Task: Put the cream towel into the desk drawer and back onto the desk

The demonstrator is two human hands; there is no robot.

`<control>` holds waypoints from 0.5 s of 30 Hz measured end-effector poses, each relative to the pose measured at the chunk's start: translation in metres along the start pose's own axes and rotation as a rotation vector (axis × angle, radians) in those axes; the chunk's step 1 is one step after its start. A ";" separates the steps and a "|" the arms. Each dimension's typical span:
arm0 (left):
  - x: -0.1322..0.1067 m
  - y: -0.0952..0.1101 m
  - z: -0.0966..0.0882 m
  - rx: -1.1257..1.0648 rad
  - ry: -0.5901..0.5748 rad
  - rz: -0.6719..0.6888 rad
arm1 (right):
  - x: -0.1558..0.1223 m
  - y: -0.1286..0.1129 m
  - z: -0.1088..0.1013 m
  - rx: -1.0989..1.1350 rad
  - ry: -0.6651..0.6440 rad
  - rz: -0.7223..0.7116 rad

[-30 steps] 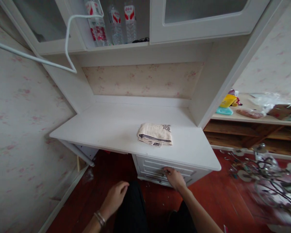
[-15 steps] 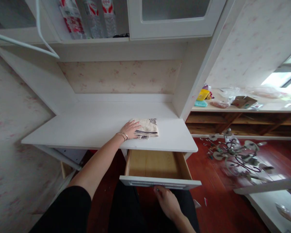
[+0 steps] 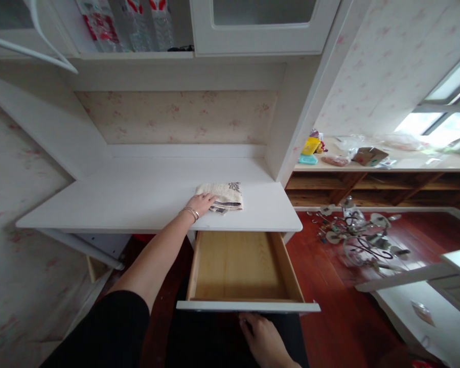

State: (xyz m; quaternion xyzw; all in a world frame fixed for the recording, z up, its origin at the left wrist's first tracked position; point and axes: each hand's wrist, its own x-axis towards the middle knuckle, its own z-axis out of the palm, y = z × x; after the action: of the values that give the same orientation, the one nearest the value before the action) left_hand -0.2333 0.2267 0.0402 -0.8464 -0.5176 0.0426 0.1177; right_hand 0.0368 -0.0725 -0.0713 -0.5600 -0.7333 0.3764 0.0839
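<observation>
A folded beige cloth (image 3: 227, 192) with dark trim and a dark printed motif lies near the front edge of the white desk (image 3: 145, 199). Resting on the cloth's left side is my left hand (image 3: 203, 203), fingers stretched out over it, with bracelets at the wrist. Below the desktop, a drawer (image 3: 237, 266) with a bare wooden inside stands pulled out. My right hand (image 3: 262, 335) is at the middle of the drawer's white front, fingers curled. The front's outer face, where a handle would be, is mostly hidden by the viewing angle.
Above the desk, a cabinet (image 3: 258, 41) holds several plastic bottles (image 3: 134, 25). A white bent rod (image 3: 48, 38) hangs at upper left. On the red floor at right lies a chandelier (image 3: 368, 235). Behind it, a low shelf unit (image 3: 417, 162) carries bags and a box.
The drawer has come farther out toward me, with my right hand at its front. My left hand stays on the cloth. The view has shifted slightly to the right.
</observation>
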 end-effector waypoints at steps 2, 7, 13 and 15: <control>0.002 0.007 -0.005 -0.006 -0.013 -0.067 | -0.005 0.001 0.003 0.002 -0.020 0.016; 0.007 0.021 -0.009 -0.001 -0.005 -0.161 | -0.016 0.002 0.008 -0.032 -0.082 0.045; 0.003 0.020 -0.005 -0.013 0.013 -0.175 | -0.027 0.001 0.006 0.012 -0.152 0.014; 0.002 0.019 -0.003 -0.017 0.020 -0.178 | -0.030 0.004 0.008 0.036 -0.170 0.008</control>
State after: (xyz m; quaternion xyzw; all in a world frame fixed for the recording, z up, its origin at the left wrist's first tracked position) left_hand -0.2153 0.2203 0.0384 -0.7983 -0.5901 0.0192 0.1192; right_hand 0.0460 -0.1022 -0.0705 -0.5274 -0.7286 0.4360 0.0297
